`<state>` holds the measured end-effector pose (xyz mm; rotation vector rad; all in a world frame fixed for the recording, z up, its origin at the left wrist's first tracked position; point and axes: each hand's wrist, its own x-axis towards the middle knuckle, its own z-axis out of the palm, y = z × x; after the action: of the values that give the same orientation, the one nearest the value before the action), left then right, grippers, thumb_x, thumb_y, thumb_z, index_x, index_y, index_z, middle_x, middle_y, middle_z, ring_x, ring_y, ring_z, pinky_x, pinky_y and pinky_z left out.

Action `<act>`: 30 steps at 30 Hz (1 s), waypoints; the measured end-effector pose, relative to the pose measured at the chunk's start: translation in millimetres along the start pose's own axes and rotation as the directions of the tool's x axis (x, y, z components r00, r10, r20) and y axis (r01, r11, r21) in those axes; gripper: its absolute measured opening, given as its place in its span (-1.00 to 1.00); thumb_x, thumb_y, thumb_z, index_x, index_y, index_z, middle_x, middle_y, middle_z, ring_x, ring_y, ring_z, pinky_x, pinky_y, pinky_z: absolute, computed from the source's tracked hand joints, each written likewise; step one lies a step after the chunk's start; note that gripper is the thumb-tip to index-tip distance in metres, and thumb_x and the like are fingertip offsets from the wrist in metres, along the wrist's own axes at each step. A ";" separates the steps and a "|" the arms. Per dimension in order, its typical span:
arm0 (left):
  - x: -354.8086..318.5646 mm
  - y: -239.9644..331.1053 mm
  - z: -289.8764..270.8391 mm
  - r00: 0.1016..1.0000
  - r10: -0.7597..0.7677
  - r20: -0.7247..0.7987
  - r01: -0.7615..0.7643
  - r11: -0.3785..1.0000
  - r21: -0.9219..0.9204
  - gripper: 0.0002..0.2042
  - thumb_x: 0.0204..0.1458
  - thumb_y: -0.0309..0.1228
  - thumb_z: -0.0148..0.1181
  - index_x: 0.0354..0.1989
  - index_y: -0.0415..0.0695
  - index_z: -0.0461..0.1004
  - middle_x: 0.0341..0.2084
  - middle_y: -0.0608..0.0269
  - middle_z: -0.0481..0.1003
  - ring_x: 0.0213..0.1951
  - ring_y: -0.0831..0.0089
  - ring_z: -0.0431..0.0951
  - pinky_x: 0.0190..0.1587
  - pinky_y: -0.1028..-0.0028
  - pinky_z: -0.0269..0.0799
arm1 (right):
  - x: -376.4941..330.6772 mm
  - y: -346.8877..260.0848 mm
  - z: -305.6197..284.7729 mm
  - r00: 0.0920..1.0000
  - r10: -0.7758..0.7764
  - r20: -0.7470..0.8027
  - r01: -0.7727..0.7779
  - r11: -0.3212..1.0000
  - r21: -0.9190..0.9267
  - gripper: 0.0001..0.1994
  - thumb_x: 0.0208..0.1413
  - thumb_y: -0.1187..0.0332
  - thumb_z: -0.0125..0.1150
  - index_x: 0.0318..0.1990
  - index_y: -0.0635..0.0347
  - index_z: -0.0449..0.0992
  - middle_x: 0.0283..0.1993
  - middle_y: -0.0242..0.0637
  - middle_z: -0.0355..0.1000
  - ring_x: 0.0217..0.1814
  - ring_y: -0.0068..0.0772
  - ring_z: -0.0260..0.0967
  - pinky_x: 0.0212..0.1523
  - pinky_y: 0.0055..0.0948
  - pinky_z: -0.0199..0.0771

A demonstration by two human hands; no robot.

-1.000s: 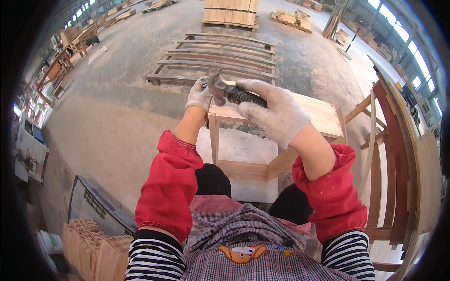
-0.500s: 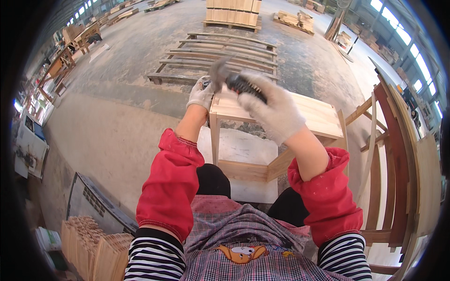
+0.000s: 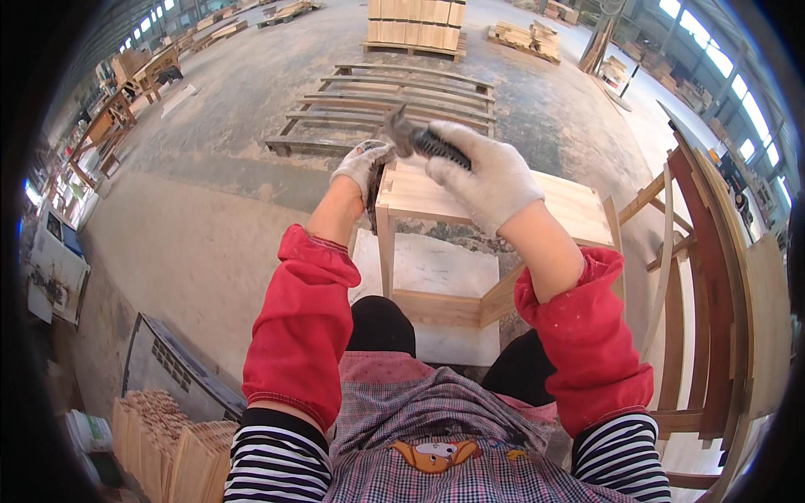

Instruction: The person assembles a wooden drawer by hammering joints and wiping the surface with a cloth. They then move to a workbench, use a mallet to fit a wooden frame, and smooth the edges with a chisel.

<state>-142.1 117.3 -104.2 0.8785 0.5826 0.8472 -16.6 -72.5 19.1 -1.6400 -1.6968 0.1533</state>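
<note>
Working the far left corner of the stool

Our right hand (image 3: 486,172) grips a dark-handled tool (image 3: 419,141); our left hand (image 3: 362,161) closes around the wooden stool (image 3: 503,201) corner. We'd best brace firmly and steady the tool.

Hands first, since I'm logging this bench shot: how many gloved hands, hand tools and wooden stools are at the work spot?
Gloved hands: 2 (left hand, right hand)
Dark-handled hand tool: 1
Pale wooden stool: 1
Total: 4
</note>
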 end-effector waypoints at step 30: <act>-88.4 4.0 22.2 0.943 0.296 0.155 -0.332 0.881 0.337 -0.51 0.09 -0.40 0.16 0.21 -0.09 0.22 -0.07 0.36 0.40 -0.09 0.59 0.42 0.03 0.58 0.32 | -5.7 14.6 -16.5 0.948 0.272 0.167 -0.311 0.902 0.298 -0.58 0.06 0.22 0.16 0.04 0.28 0.43 -0.47 -0.36 0.39 -0.48 -0.60 0.29 -0.41 -0.53 0.35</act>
<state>-175.6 35.9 -80.2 1.3712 0.5223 1.0004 4.1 -81.9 20.0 -1.6495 -1.4102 0.6557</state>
